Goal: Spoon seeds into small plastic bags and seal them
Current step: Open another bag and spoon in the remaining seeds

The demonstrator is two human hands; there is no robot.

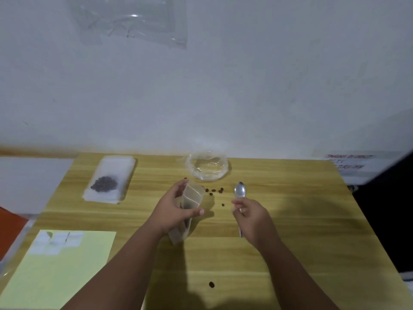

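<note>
My left hand (173, 212) grips a small clear plastic bag (190, 205) with its mouth held open toward the far side, a few dark seeds inside. To its right, my right hand (250, 217) holds a metal spoon (240, 190) by the handle, its empty bowl pointing away from me. Several loose brown seeds (214, 190) lie on the wooden table (290, 220) between the bag and the spoon. One more seed (211, 284) lies near the front.
A stack of small bags topped by a filled seed bag (104, 184) lies at the back left. A crumpled clear plastic wrapper (206, 166) sits at the back middle. A pale yellow sheet (60, 267) with white labels covers the front left. A wall stands right behind the table.
</note>
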